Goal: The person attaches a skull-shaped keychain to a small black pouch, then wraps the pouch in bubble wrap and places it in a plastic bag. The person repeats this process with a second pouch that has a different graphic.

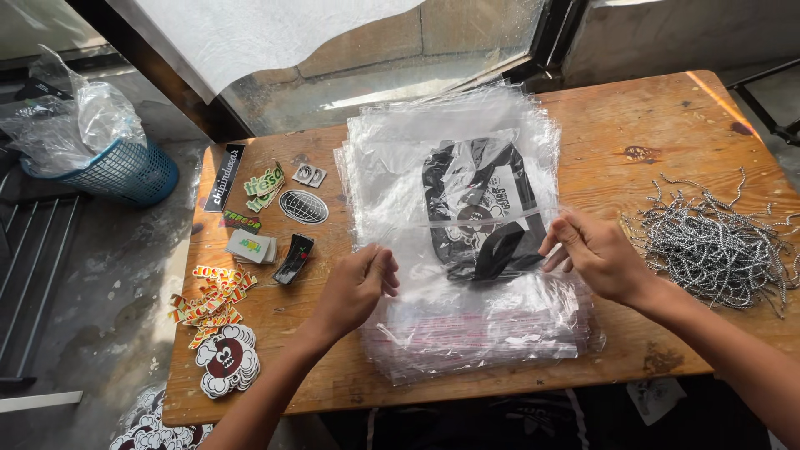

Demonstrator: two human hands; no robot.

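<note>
Both hands pinch a clear bag's edges: left hand fingers together, right hand likewise. The clear bag, holding a black printed garment, tops a bag stack on the table. Stickers lie left, cords right.

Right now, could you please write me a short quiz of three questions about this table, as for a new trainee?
1. True or false: both hands pinch the clear plastic bag that lies on top of the stack of bags.
2. What lies on the wooden table beyond the right hand?
A. scissors
B. pile of speckled cords
C. tape roll
3. Fill in: on the far side of the left hand lie small piles of ____.

Key
1. True; a dark folded garment is inside it.
2. B
3. stickers
</note>
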